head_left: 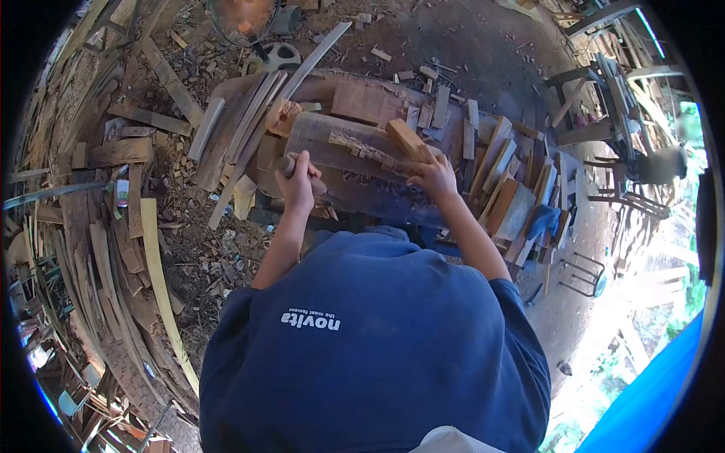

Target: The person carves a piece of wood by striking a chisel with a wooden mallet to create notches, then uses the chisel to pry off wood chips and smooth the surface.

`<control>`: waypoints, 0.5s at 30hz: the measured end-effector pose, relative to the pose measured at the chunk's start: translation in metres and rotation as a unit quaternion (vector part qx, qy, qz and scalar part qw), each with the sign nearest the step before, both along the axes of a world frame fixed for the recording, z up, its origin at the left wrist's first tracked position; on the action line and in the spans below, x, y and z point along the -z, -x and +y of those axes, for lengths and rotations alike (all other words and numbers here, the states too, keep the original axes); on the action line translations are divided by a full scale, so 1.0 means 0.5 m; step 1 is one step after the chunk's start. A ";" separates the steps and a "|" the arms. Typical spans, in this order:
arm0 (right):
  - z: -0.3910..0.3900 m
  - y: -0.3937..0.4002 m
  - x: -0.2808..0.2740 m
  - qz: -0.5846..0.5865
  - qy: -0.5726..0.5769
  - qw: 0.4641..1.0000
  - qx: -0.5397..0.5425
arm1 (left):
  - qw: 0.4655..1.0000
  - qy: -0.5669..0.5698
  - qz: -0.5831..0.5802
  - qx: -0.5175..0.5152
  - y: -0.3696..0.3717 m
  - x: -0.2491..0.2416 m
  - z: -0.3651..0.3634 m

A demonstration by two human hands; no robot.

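Note:
My left hand [299,186] is closed around a short, rounded wooden piece [286,164] that looks like a tool handle; its far end is too small to make out. Over the near end of an orange-brown wooden block [405,138] lies my right hand [436,178], its fingers curled on the wood. A rough, notched strip of wood [361,146] runs left from beside that block. Both rest on a thick grey-brown plank [313,136] on the low workbench in front of me.
Stacked offcuts [504,196] crowd the bench's right end, with a blue cloth [544,220] among them. Long thin boards [253,128] lean across its left end. A fan [245,19] stands beyond. Scraps litter the ground, and a stool [585,279] stands at right.

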State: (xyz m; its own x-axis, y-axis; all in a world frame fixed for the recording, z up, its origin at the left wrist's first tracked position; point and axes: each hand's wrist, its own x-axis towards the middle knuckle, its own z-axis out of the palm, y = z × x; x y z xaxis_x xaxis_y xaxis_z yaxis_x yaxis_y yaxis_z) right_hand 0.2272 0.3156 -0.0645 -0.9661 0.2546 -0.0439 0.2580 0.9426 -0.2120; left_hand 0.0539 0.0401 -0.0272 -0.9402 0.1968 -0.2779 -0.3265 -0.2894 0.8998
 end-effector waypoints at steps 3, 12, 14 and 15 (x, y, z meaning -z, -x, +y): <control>0.012 -0.009 0.003 0.035 0.025 0.999 0.017 | 0.997 -0.062 0.050 -0.007 0.000 -0.055 0.041; -0.033 -0.106 -0.095 0.235 0.421 0.812 0.329 | 0.979 -0.063 0.191 -0.001 0.029 -0.109 0.113; -0.044 -0.143 -0.088 0.276 0.509 0.725 0.374 | 0.977 -0.058 0.206 0.002 0.040 -0.095 0.122; -0.051 -0.160 -0.084 0.276 0.510 0.723 0.376 | 0.977 -0.056 0.206 0.005 0.044 -0.094 0.124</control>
State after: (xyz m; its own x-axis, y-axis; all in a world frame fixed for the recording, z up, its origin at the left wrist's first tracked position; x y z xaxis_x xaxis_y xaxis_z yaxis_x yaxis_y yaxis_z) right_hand 0.3071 0.2902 -0.0227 -0.5136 0.8236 -0.2407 0.2267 -0.1403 -0.9638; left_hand 0.0319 0.1020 0.0199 -0.9657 0.2130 0.1483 0.0545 -0.3921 0.9183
